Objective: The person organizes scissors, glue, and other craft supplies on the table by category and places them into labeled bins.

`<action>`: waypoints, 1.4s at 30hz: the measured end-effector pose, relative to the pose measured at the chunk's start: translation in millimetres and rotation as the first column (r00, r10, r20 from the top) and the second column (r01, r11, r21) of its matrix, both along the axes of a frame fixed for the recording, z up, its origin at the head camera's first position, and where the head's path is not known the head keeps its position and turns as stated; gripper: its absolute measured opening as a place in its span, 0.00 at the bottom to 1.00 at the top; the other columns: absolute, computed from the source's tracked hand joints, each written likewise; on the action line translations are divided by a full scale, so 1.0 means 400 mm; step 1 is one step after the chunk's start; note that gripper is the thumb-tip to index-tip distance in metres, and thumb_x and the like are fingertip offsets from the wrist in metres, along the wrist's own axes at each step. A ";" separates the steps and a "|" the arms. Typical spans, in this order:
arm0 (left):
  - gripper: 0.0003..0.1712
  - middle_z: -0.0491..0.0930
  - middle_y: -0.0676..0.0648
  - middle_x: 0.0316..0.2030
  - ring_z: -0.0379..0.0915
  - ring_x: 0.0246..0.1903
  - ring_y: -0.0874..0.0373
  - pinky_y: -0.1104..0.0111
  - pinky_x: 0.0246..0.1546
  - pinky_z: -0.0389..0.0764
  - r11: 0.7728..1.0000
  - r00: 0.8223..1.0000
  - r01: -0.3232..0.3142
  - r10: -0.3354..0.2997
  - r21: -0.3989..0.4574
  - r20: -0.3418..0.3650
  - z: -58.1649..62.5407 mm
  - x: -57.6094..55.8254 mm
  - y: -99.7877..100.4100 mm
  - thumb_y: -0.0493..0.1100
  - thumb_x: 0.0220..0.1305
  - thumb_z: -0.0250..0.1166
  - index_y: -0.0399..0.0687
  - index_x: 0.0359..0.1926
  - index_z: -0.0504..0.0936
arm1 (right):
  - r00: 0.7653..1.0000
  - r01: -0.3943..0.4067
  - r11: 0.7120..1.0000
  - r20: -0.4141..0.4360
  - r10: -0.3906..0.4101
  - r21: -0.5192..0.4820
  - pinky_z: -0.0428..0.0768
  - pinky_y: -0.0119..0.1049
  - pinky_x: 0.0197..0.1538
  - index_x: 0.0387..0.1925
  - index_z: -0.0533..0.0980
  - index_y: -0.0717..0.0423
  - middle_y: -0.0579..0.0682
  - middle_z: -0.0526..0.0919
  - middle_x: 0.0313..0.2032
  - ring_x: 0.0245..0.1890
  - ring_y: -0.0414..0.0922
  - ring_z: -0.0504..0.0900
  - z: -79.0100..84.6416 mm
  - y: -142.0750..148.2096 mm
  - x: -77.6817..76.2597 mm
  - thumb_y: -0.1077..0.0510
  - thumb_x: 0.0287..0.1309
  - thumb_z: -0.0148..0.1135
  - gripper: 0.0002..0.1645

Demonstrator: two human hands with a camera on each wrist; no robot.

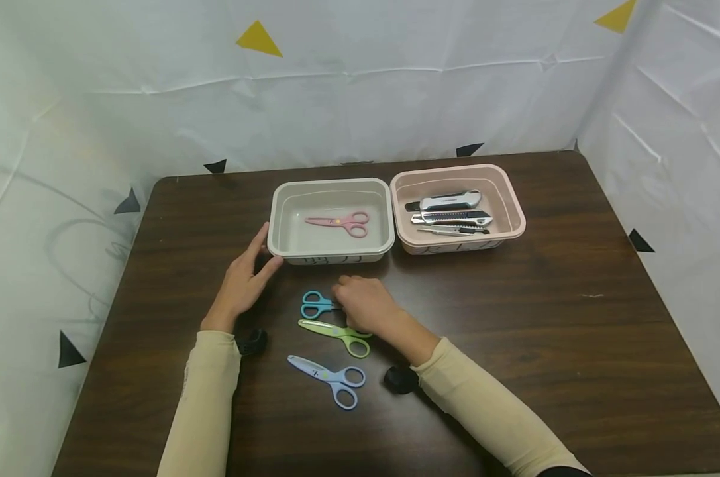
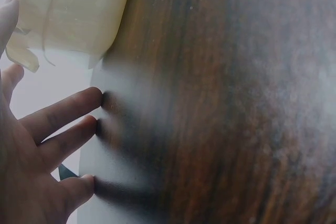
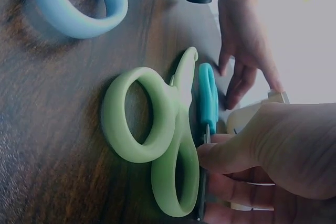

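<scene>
My left hand [image 1: 239, 286] rests its thumb and a finger against the left end of the grey-white bin [image 1: 331, 257], other fingers spread. In that bin lies a pair of pink scissors [image 1: 357, 224]. On the table, my right hand [image 1: 364, 303] pinches the blades of the teal scissors [image 1: 315, 305] between thumb and fingers; its fingertips are partly hidden in the head view. Just nearer lie light green scissors [image 1: 336, 330], close beside the right thumb in the right wrist view. Light blue scissors [image 1: 330, 376] lie nearest the body.
A pink bin [image 1: 509, 232] stands against the right side of the grey-white one. Inside it are several utility knives [image 1: 452, 217]. The dark wooden table [image 1: 574, 318] meets white sheeting at the back and sides.
</scene>
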State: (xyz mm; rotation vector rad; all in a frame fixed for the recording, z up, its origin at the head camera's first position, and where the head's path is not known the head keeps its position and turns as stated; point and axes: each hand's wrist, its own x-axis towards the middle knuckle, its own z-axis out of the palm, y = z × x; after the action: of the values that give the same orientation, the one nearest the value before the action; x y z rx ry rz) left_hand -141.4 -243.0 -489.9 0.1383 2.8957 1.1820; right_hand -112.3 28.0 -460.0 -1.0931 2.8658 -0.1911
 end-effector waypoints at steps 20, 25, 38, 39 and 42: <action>0.41 0.71 0.43 0.61 0.58 0.66 0.42 0.34 0.59 0.57 1.000 1.000 0.008 -0.008 -0.007 0.000 0.003 -0.003 0.000 0.67 0.64 0.54 0.83 0.72 0.43 | 1.000 -0.004 0.991 0.025 0.007 -0.136 0.78 0.39 0.31 0.33 0.81 0.43 0.41 0.77 0.34 0.36 0.41 0.78 0.049 0.006 0.001 0.59 0.50 0.67 0.08; 0.40 0.72 0.44 0.60 0.59 0.66 0.43 0.35 0.59 0.58 1.000 1.000 0.012 -0.012 0.002 -0.009 0.004 -0.002 0.002 0.67 0.65 0.54 0.84 0.72 0.44 | 1.000 -0.015 0.978 -0.028 0.009 -0.206 0.77 0.38 0.30 0.33 0.81 0.43 0.40 0.76 0.33 0.36 0.40 0.78 0.096 0.013 0.001 0.59 0.49 0.68 0.09; 0.39 0.72 0.44 0.59 0.60 0.65 0.44 0.37 0.60 0.59 1.000 1.000 0.014 -0.014 -0.005 -0.012 0.004 -0.001 0.000 0.67 0.65 0.54 0.87 0.71 0.43 | 0.995 -0.002 0.976 -0.099 -0.020 -0.217 0.77 0.39 0.33 0.40 0.80 0.47 0.43 0.77 0.36 0.36 0.41 0.77 0.222 0.020 -0.092 0.61 0.58 0.61 0.09; 0.40 0.72 0.44 0.59 0.60 0.65 0.44 0.37 0.60 0.58 1.000 1.000 0.013 -0.014 -0.006 -0.011 0.004 -0.001 0.001 0.67 0.64 0.54 0.87 0.71 0.43 | 0.994 0.009 0.978 -0.107 -0.032 -0.211 0.77 0.39 0.33 0.40 0.80 0.48 0.43 0.77 0.36 0.37 0.42 0.77 0.221 0.020 -0.104 0.61 0.58 0.60 0.09; 0.40 0.72 0.43 0.59 0.60 0.65 0.44 0.37 0.60 0.58 1.000 1.000 0.010 -0.010 -0.011 -0.010 0.004 -0.001 0.002 0.67 0.64 0.54 0.87 0.71 0.43 | 0.992 0.032 0.982 -0.110 -0.054 -0.186 0.78 0.40 0.34 0.41 0.81 0.49 0.45 0.78 0.37 0.39 0.44 0.78 0.209 0.017 -0.142 0.62 0.59 0.58 0.10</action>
State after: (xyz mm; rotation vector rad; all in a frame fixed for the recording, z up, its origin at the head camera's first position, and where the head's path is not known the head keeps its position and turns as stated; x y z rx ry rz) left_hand -141.8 -242.2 -488.4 0.1595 2.9060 1.1675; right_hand -169.2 34.8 -376.6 -1.1057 3.0264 -0.4171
